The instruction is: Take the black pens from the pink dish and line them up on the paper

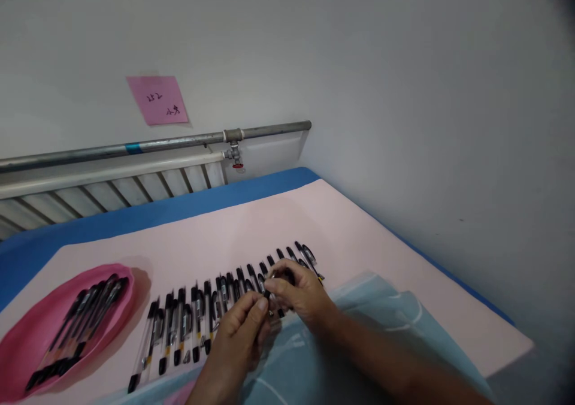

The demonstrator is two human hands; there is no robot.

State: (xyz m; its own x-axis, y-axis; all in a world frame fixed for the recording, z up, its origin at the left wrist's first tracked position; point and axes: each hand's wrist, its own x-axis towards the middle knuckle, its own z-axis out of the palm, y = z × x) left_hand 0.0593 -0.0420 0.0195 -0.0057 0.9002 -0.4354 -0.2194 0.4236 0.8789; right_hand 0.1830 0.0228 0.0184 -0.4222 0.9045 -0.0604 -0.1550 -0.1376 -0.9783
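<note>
My left hand (238, 336) and my right hand (299, 294) meet over the middle of a long row of black-capped clear pens (193, 321) laid side by side on a pink sheet (251, 225). Both hands pinch one small black pen part (266, 295) between their fingertips. The fingers of both are closed around it. The rest of that pen is hidden by my fingers. The row runs from near the front left to the far right end (305, 254).
A pink oval tray (27, 333) at the left holds several more black pens (76, 333). A clear plastic bag (381, 315) lies under my right forearm. Blue table cover (135, 219) borders the sheet. A radiator and metal pipe (179, 142) run along the wall; a pink note (158, 99) is stuck above.
</note>
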